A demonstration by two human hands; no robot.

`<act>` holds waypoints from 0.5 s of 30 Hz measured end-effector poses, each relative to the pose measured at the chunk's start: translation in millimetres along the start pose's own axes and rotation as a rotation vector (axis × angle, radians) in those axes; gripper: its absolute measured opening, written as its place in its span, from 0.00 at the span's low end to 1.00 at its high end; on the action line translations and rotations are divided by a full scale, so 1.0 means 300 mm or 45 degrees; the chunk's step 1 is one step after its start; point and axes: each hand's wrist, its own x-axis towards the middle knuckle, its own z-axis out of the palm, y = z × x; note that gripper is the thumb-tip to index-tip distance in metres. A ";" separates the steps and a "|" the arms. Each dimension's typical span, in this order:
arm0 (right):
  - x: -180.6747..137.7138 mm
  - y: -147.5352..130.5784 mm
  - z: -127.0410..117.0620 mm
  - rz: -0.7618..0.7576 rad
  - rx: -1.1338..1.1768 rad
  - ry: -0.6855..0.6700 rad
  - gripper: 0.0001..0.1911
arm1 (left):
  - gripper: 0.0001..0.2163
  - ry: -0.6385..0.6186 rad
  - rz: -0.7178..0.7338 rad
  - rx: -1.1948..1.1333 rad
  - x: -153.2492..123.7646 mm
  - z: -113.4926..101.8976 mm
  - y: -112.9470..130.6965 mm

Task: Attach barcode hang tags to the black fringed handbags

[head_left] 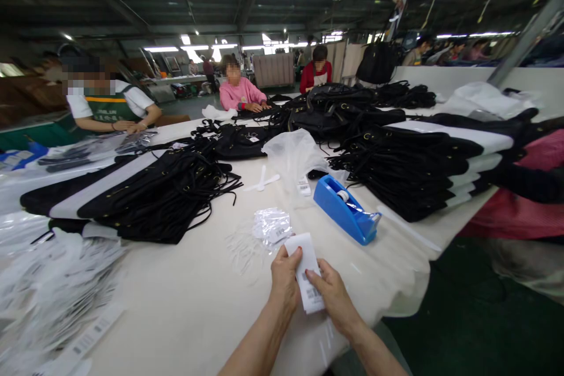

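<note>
Between my two hands is a stack of white barcode labels [307, 258], tilted over the table's near edge. My left hand [285, 276] is closed round the stack's left side, thumb on top. Gripping the right side, my right hand [332, 289] presses its thumb near the printed barcode. Just beyond lies a pile of small clear-wrapped tags [271, 226] with thin white strings [242, 249] spread to its left. A blue tape dispenser [346, 208] stands to the right of the tags. Behind them is a crumpled clear plastic bag [295, 155].
Black bags with straps are stacked at left [145, 197] and right [423, 158]. Many loose white labels [57, 299] cover the near left of the white table [176, 299]. Co-workers [110, 103] sit around the far side. The table's edge drops off at right.
</note>
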 end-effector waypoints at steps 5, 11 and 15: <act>0.053 -0.030 -0.019 -0.035 0.049 0.043 0.17 | 0.30 -0.112 0.105 0.131 0.053 0.059 0.030; 0.172 -0.078 -0.068 -0.145 -0.050 0.237 0.17 | 0.22 -0.130 0.127 0.545 0.212 0.093 0.099; 0.298 -0.109 -0.103 -0.267 -0.340 0.402 0.16 | 0.14 -0.202 0.375 1.073 0.351 0.114 0.157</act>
